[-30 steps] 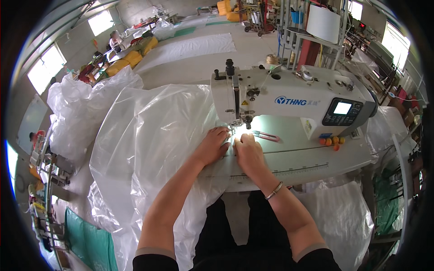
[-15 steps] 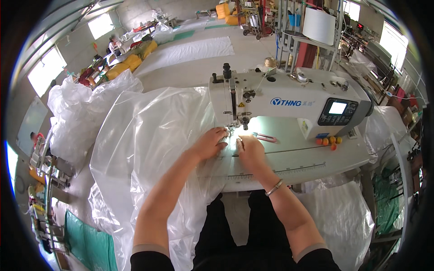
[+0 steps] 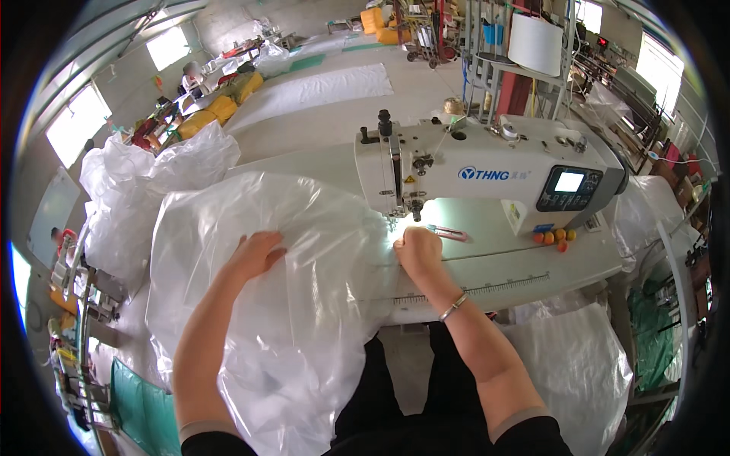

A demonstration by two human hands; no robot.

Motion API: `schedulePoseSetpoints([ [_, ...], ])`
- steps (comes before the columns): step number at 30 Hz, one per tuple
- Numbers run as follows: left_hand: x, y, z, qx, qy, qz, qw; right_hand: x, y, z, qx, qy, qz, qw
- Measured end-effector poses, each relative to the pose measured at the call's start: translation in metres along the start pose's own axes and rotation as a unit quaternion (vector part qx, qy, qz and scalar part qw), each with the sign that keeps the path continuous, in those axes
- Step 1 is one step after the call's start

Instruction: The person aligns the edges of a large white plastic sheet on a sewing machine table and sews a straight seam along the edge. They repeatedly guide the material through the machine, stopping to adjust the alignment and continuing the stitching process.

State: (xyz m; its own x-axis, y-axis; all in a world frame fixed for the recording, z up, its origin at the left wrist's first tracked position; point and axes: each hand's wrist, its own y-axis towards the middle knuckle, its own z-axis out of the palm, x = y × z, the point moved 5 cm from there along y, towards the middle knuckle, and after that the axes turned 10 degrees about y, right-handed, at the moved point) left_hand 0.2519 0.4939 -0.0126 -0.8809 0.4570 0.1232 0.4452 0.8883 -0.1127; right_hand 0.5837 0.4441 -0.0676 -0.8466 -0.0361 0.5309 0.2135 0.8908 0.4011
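A large translucent plastic sheet (image 3: 312, 220) spreads over the left of the sewing table and hangs down its front edge. My left hand (image 3: 258, 254) lies on it with fingers stretched out and apart. Just in front of the needle area of a white sewing machine (image 3: 441, 163), my right hand (image 3: 420, 249) is curled closed beside the sheet's right edge. Whatever its fingers may hold is hidden. A pink-and-white cutter (image 3: 449, 233) rests on the table right of that hand, under the lit machine arm.
Several small orange and red fruit-like balls (image 3: 555, 237) sit by the machine's base. A ruler strip (image 3: 487, 287) runs along the table front. Bundled clear plastic (image 3: 114, 205) stands at the left, and more plastic sheeting (image 3: 566, 372) hangs at the right. A person (image 3: 194, 78) sits far back left.
My left hand has left the needle area and moved left onto the sheet. The sheet has shifted and bulged toward me. My right hand has stayed near the needle, its fingers curled closer.
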Motion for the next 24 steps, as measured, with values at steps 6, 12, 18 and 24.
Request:
schedulePoseSetpoints([
  [6, -0.067, -0.13, -0.01, 0.076, -0.048, 0.061, 0.994, -0.025, 0.025, -0.016, 0.048, -0.035, -0.066, 0.996],
  [12, -0.124, -0.178, 0.012, 0.109, -0.242, 0.115, 0.957, -0.01, 0.006, -0.046, -0.098, 0.1, -0.143, 0.98],
  [18, -0.122, -0.192, -0.072, -0.081, -0.261, 0.038, 0.961, -0.009, -0.125, -0.09, 0.205, 0.244, -0.008, 0.948],
  [24, -0.224, -0.264, -0.038, 0.138, -0.081, 0.353, 0.922, -0.021, -0.206, -0.004, 0.292, 0.524, 0.069, 0.797],
])
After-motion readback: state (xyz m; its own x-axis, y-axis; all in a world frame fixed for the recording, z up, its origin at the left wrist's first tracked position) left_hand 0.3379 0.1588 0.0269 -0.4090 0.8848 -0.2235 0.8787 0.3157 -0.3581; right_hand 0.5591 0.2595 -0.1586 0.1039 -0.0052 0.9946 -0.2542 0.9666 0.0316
